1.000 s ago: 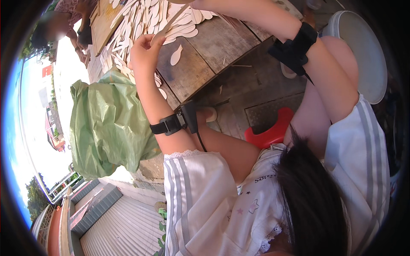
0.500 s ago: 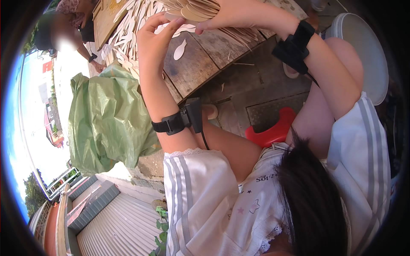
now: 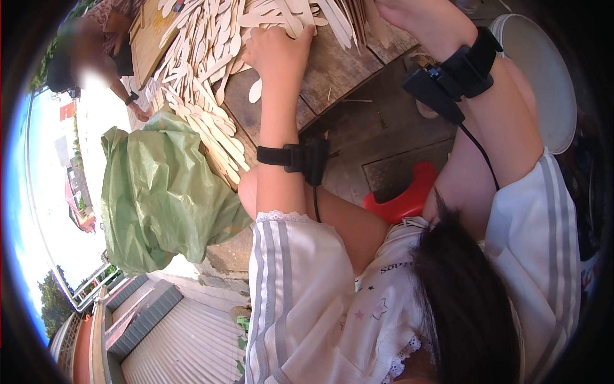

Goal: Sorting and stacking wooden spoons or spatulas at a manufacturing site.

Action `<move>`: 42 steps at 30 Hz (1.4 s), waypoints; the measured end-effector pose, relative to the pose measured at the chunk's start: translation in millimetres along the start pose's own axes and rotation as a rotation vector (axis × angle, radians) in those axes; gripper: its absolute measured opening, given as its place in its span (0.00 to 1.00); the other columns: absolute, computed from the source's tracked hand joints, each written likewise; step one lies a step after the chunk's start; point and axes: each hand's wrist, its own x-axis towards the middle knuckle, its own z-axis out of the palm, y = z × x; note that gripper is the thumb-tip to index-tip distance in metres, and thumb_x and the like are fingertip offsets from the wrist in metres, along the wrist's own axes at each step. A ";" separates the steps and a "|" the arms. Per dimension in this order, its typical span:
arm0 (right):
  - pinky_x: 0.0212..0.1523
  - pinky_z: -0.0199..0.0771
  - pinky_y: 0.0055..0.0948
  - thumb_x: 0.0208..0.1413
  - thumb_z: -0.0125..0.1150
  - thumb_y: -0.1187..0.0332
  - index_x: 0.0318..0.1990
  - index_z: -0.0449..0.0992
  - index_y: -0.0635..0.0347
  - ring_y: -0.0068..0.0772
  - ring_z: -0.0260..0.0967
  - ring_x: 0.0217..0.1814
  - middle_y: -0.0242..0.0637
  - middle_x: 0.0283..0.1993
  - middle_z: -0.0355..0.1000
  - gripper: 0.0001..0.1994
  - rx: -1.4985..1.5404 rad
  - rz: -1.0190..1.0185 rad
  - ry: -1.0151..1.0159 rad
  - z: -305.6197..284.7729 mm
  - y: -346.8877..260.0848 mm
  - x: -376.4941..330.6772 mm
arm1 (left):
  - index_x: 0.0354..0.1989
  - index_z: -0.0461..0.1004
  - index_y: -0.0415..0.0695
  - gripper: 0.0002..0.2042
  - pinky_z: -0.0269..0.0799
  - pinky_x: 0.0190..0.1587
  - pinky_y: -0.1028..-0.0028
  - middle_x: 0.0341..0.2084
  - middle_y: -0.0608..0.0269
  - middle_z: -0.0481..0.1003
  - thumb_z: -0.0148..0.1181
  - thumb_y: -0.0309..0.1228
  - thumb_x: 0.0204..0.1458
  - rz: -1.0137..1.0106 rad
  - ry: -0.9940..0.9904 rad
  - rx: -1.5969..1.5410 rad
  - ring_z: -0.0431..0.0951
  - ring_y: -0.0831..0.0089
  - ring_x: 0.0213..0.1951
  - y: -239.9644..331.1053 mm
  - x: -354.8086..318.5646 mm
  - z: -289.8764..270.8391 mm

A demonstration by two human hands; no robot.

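Over a broad heap of pale wooden spoons (image 3: 211, 45) on the plank table, my left hand (image 3: 279, 51) has its fingers curled and its thumb raised. A wooden spoon (image 3: 293, 24) shows in the gap between thumb and fingers; the fingertips are hidden. At the top edge is my right hand (image 3: 416, 14), its fingers mostly cut off by the frame. Beside it stands a tight row of wooden spoons (image 3: 352, 22). One loose spoon (image 3: 255, 91) lies next to my left wrist.
A green woven sack (image 3: 160, 192) slumps against the table's left side. Another person's hand (image 3: 139, 112) is beyond it. A red plastic stool (image 3: 406, 195) is between my legs, and a pale round tub (image 3: 537, 83) stands at the right. The wooden table (image 3: 313, 96) ends close to my knees.
My hands have parted. The fanned bunch of spoons held between them is no longer in them; my left hand has turned down onto the heap, my right has moved up and right.
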 end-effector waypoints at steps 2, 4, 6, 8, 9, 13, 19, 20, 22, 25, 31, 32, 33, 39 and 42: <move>0.40 0.70 0.22 0.54 0.56 0.74 0.39 0.71 0.66 0.23 0.69 0.37 0.33 0.34 0.72 0.07 0.170 -0.026 0.021 5.9 1.2 1.6 | 0.33 0.81 0.42 0.24 0.58 0.49 0.53 0.41 0.49 0.72 0.64 0.54 0.43 -0.048 -0.102 -0.147 0.69 0.52 0.47 -13.3 0.9 0.7; 0.39 0.70 0.21 0.54 0.56 0.73 0.39 0.71 0.67 0.23 0.69 0.36 0.33 0.34 0.72 0.07 0.152 -0.083 -0.023 12.5 -1.6 0.4 | 0.33 0.80 0.44 0.24 0.60 0.48 0.52 0.40 0.52 0.73 0.60 0.55 0.44 -0.066 -0.056 -0.099 0.71 0.53 0.46 -34.5 -2.9 1.4; 0.39 0.70 0.21 0.54 0.55 0.73 0.38 0.72 0.67 0.22 0.69 0.36 0.33 0.34 0.72 0.07 0.116 -0.148 -0.048 9.3 -9.7 1.9 | 0.32 0.79 0.47 0.24 0.62 0.46 0.52 0.39 0.54 0.74 0.57 0.57 0.46 -0.063 -0.011 -0.069 0.73 0.55 0.44 -28.8 -2.8 -8.1; 0.36 0.70 0.20 0.55 0.55 0.73 0.39 0.72 0.68 0.21 0.70 0.34 0.33 0.34 0.72 0.07 -0.203 -0.231 0.074 10.7 -13.2 10.4 | 0.37 0.79 0.46 0.19 0.58 0.49 0.54 0.39 0.53 0.73 0.58 0.49 0.51 -0.061 -0.089 -0.116 0.71 0.54 0.45 -29.8 -7.4 -20.5; 0.36 0.70 0.20 0.55 0.55 0.73 0.39 0.72 0.68 0.21 0.70 0.34 0.33 0.34 0.72 0.07 -0.198 -0.232 0.068 12.7 -14.2 10.8 | 0.35 0.79 0.48 0.17 0.58 0.49 0.54 0.38 0.54 0.73 0.58 0.49 0.51 -0.047 -0.046 -0.143 0.71 0.54 0.45 -35.7 -9.2 -16.8; 0.34 0.73 0.22 0.55 0.55 0.73 0.40 0.71 0.67 0.22 0.71 0.32 0.34 0.33 0.72 0.07 0.043 -0.066 0.065 19.9 -12.5 7.8 | 0.35 0.80 0.54 0.18 0.60 0.48 0.55 0.37 0.63 0.74 0.59 0.55 0.47 -0.056 -0.030 -0.128 0.72 0.61 0.45 -45.4 -16.1 -12.6; 0.33 0.75 0.21 0.56 0.55 0.73 0.42 0.71 0.67 0.23 0.72 0.33 0.35 0.34 0.73 0.08 0.136 -0.016 0.078 11.7 -12.3 -2.4 | 0.37 0.78 0.54 0.20 0.60 0.48 0.58 0.37 0.60 0.72 0.68 0.52 0.40 0.178 -0.071 -0.232 0.71 0.60 0.45 -22.4 -26.2 -9.1; 0.33 0.75 0.21 0.57 0.55 0.73 0.43 0.71 0.68 0.23 0.72 0.33 0.35 0.34 0.73 0.09 0.146 0.009 0.091 11.3 -15.5 -4.9 | 0.37 0.76 0.52 0.20 0.58 0.48 0.57 0.36 0.60 0.71 0.70 0.50 0.38 0.233 -0.076 -0.270 0.69 0.59 0.46 -19.9 -25.8 -6.1; 0.33 0.76 0.20 0.57 0.55 0.73 0.43 0.71 0.68 0.23 0.73 0.32 0.36 0.34 0.73 0.09 0.095 0.006 0.103 3.7 -16.1 -3.8 | 0.40 0.75 0.52 0.23 0.58 0.47 0.57 0.36 0.60 0.71 0.72 0.49 0.36 0.238 -0.071 -0.285 0.69 0.58 0.46 -17.2 -23.6 -0.9; 0.33 0.76 0.20 0.57 0.55 0.73 0.42 0.72 0.68 0.23 0.73 0.32 0.36 0.34 0.73 0.08 0.039 -0.036 0.133 -3.4 -17.8 -6.9 | 0.43 0.73 0.53 0.22 0.58 0.47 0.56 0.38 0.57 0.69 0.70 0.47 0.40 0.202 -0.094 -0.299 0.69 0.56 0.46 -11.2 -17.1 -2.0; 0.34 0.76 0.20 0.56 0.55 0.74 0.42 0.73 0.68 0.22 0.73 0.34 0.35 0.34 0.73 0.08 0.047 -0.101 0.103 -17.6 -20.3 -7.6 | 0.42 0.73 0.56 0.18 0.63 0.48 0.56 0.41 0.60 0.69 0.68 0.46 0.43 0.056 0.025 -0.231 0.69 0.60 0.49 -40.6 12.6 9.7; 0.34 0.76 0.20 0.56 0.55 0.74 0.42 0.72 0.68 0.22 0.73 0.34 0.35 0.34 0.73 0.09 0.074 -0.076 0.129 -20.1 -21.3 -8.5 | 0.41 0.74 0.58 0.17 0.63 0.48 0.56 0.43 0.60 0.68 0.68 0.45 0.42 0.043 -0.003 -0.201 0.68 0.59 0.49 -39.2 12.1 7.9; 0.34 0.76 0.20 0.56 0.55 0.74 0.42 0.72 0.68 0.22 0.73 0.34 0.35 0.34 0.73 0.09 0.070 -0.077 0.137 -22.4 -22.2 -8.0 | 0.40 0.74 0.59 0.16 0.63 0.48 0.55 0.44 0.60 0.67 0.68 0.44 0.42 0.028 -0.030 -0.169 0.68 0.59 0.49 -37.6 11.0 6.2; 0.38 0.72 0.21 0.53 0.58 0.73 0.44 0.73 0.69 0.23 0.72 0.37 0.36 0.36 0.74 0.12 -0.002 -0.098 0.053 -21.1 -25.6 -9.1 | 0.30 0.78 0.58 0.09 0.51 0.53 0.52 0.41 0.68 0.70 0.69 0.40 0.41 0.201 0.100 -0.137 0.66 0.61 0.48 -33.4 -2.6 -18.4; 0.39 0.72 0.22 0.52 0.59 0.72 0.45 0.73 0.69 0.24 0.72 0.37 0.36 0.38 0.75 0.13 -0.128 -0.122 -0.012 -18.9 -17.8 -2.7 | 0.25 0.80 0.57 0.02 0.47 0.54 0.55 0.32 0.78 0.75 0.67 0.35 0.43 0.329 0.226 -0.154 0.67 0.67 0.46 -28.9 -7.1 -41.2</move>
